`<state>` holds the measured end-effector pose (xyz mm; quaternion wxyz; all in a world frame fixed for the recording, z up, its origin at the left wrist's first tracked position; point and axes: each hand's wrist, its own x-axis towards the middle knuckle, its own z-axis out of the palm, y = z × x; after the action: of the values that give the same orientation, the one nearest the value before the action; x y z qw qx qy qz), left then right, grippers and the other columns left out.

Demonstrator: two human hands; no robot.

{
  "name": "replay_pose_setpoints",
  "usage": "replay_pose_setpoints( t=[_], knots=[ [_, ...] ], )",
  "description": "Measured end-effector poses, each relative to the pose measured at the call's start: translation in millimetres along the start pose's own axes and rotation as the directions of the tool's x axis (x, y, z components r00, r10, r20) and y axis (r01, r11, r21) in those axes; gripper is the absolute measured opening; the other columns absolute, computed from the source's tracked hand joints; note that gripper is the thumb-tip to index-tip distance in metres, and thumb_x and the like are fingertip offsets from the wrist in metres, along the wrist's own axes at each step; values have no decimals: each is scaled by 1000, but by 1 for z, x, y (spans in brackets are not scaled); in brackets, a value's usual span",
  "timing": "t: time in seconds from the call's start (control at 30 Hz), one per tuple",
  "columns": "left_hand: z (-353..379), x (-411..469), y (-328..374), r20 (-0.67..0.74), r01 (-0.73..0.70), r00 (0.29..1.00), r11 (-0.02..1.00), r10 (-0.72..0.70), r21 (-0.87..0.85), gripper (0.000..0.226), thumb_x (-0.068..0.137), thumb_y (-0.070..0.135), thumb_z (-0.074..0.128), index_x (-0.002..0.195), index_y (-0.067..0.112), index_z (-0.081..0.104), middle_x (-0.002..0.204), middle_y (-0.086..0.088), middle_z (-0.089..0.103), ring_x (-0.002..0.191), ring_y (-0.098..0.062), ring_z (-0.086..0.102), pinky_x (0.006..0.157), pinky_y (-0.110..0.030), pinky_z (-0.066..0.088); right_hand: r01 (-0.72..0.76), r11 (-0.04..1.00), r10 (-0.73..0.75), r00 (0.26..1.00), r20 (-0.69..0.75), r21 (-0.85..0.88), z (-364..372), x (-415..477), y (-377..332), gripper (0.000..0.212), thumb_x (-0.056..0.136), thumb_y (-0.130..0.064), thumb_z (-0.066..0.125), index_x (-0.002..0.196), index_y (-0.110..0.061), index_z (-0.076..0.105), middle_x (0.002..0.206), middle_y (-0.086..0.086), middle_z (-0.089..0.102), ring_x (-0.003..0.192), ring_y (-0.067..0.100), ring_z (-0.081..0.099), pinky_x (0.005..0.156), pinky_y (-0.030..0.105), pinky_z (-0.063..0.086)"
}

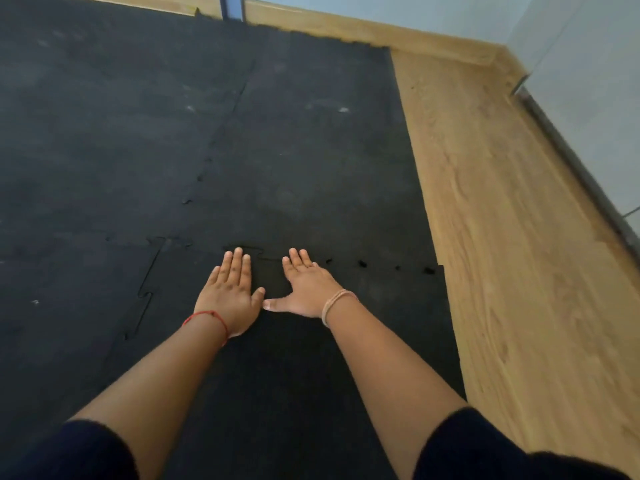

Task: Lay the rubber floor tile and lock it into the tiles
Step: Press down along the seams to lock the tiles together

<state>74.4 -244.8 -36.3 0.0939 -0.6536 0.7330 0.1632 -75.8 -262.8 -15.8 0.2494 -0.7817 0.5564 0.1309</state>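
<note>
A black rubber floor tile (388, 327) with puzzle-tooth edges lies flat in front of me, at the right edge of the mat. Its far edge meets another black tile (322, 161); small dark gaps (362, 263) show along that seam to the right of my hands. A third tile (69, 306) joins it on the left along a toothed seam. My left hand (230, 292) and my right hand (306, 289) lie palm down, fingers spread, side by side on the near tile right at the far seam, thumbs almost touching. Neither holds anything.
Bare wooden floor (512, 237) runs along the right of the mat. A pale wall with a dark metal strip (571, 161) borders it on the right. A wooden skirting (346, 26) and a blue post (232, 6) stand at the far end.
</note>
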Motion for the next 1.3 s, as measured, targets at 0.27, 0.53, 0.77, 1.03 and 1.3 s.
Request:
replay_pose_setpoints(
  t=[0.27, 0.53, 0.77, 1.03, 1.3],
  knots=[
    [26, 0, 78, -165, -262, 955, 962, 248, -73, 60, 97, 43, 11, 143, 13, -16, 154, 0, -22, 134, -9, -27, 110, -27, -16, -241, 970, 221, 928, -302, -32, 46, -66, 84, 118, 63, -88, 15, 142, -8, -18, 154, 12, -23, 140, 23, -24, 115, 37, -9],
    [31, 17, 82, -151, -200, 970, 978, 189, -59, 58, 96, 45, 11, 134, 18, -24, 141, 4, -31, 131, -11, -30, 109, -26, -17, -149, 987, 144, 987, -75, -63, 16, -53, 95, 120, 68, -81, 43, 145, -4, -8, 157, 14, -11, 145, 25, -10, 116, 36, 0],
    [11, 15, 87, 27, -177, 984, 983, 178, -50, 63, 97, 42, 15, 142, 13, -18, 154, -2, -24, 139, -13, -25, 111, -27, -15, -134, 988, 135, 991, 12, -83, 5, -54, 97, 116, 73, -75, 47, 145, -4, -11, 156, 14, -15, 144, 26, -13, 116, 37, 0],
    [31, 1, 125, -96, -294, 952, 955, 289, -46, 64, 97, 41, 15, 143, 8, -14, 155, -8, -21, 138, -15, -25, 111, -29, -16, -361, 909, 416, 821, -392, 208, 58, -93, 117, 122, 66, -85, 33, 144, -5, -14, 156, 14, -17, 142, 24, -19, 114, 36, -9],
    [47, 23, 148, -235, -421, 878, 906, 416, 33, 58, 90, 45, -1, 137, 16, -19, 148, 1, -23, 137, -12, -23, 112, -28, -14, -491, 870, 490, 857, -160, 34, 30, -89, 157, 143, 47, -96, 29, 143, 1, -13, 155, 22, -11, 145, 31, -6, 118, 41, 4]
  ],
)
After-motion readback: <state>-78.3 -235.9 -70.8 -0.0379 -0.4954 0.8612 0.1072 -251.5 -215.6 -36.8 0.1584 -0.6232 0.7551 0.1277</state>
